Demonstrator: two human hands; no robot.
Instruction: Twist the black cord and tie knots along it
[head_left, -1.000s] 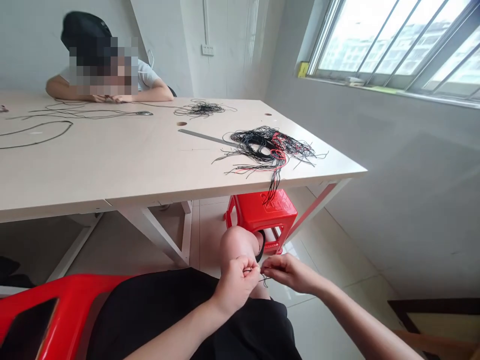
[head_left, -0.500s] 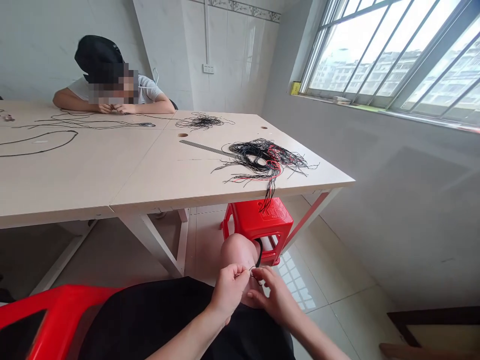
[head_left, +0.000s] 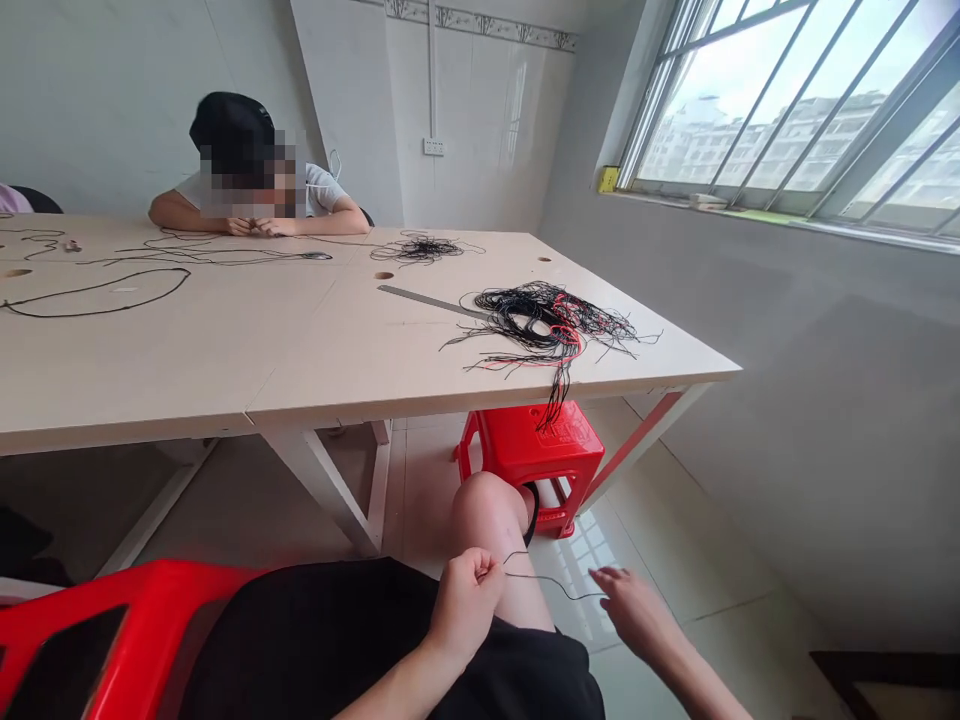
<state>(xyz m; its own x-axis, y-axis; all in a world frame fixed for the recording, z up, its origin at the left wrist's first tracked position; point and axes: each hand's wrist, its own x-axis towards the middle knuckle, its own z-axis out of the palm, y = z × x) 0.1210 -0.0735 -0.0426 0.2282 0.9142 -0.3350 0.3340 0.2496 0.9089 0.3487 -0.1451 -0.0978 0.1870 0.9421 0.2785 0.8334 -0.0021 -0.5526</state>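
Note:
Above my bare thigh, my left hand [head_left: 471,597] is closed in a pinch on a thin black cord [head_left: 559,585]. A short end of the cord sticks up from that pinch, and a longer stretch sags to the right. At its far end my right hand [head_left: 634,612] has its fingers bent, and the cord meets the fingertips. Whether those fingers grip it is too small to tell. The two hands are well apart.
A bundle of black and red cords [head_left: 532,325] lies on the wooden table [head_left: 360,360], some strands hanging over its edge, beside a metal ruler [head_left: 427,300]. A red stool [head_left: 540,440] stands below. Across the table a person [head_left: 240,170] leans over more cords.
My right hand has moved away to the right from my left hand, and a length of cord now spans between them. The whole view has shifted slightly.

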